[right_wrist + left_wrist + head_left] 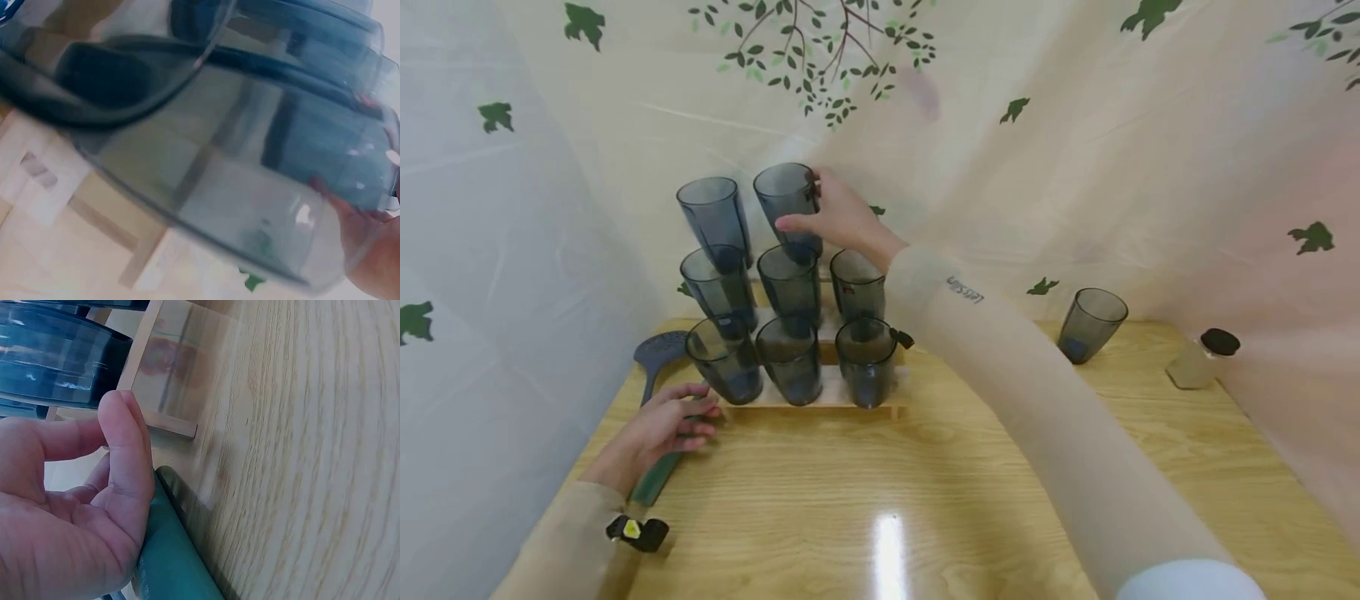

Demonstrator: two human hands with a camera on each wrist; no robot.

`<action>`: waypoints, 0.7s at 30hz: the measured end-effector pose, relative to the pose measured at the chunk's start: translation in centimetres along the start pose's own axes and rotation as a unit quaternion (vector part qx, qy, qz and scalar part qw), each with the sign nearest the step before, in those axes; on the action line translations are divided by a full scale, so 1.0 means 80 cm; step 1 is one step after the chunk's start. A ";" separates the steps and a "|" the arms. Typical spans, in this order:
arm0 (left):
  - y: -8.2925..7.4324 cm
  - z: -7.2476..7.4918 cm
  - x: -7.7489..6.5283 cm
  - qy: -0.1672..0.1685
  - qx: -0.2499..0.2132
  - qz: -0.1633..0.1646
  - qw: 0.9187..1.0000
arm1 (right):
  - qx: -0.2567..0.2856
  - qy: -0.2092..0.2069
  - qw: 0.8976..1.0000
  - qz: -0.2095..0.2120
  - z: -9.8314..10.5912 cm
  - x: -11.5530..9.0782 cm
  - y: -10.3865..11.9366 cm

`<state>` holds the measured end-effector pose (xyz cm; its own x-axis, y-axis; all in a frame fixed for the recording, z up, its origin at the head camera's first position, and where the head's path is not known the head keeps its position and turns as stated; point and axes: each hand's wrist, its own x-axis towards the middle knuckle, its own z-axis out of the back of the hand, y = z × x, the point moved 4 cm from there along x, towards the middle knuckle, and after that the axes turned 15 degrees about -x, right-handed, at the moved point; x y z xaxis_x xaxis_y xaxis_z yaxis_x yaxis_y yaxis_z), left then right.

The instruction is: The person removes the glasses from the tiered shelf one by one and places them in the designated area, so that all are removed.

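And there it was, all the action on the top tier! The right hand (842, 212) had its fingers clamped on a smoked glass (784, 196), thumb across the near side, at about 11 o'clock from the middle of the head view. A neighbouring glass (715, 218) stood just beside it at 9 o'clock, and two rows of lower glasses (788, 358), three apiece, lined the wooden rack (832, 387) towards 6 o'clock. My call on the step: seating that glass in the top row, though whether its base bore on the wood could not be told. So what did the next move call for? A level, gentle settling, then fingers parting towards 3 o'clock, no nudge to the neighbour!

Down at 8 o'clock, the left hand (666, 425) held nothing, its fingers loosely bent and apart from the nearest front glass, above the green-handled slotted turner (659, 348). Out on the worktop (925, 467) at 3 o'clock, well apart from the rack, stood a lone glass (1092, 325), a dark-lidded jar (1193, 367) beyond it: a likely candidate for a later reach, I judged.
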<state>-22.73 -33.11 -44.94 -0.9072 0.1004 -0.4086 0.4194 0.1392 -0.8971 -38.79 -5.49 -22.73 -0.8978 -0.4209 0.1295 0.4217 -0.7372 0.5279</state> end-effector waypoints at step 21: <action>-0.005 -0.009 -0.008 0.011 0.007 0.010 1.000 | 0.145 -0.126 0.981 0.025 0.104 -0.078 -0.060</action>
<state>-22.28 -32.55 -44.23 -0.8975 0.1251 -0.4228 0.4370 0.1241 -0.8909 -36.29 5.05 -19.08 -0.8949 -0.2820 0.3458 0.4455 -0.5221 0.7273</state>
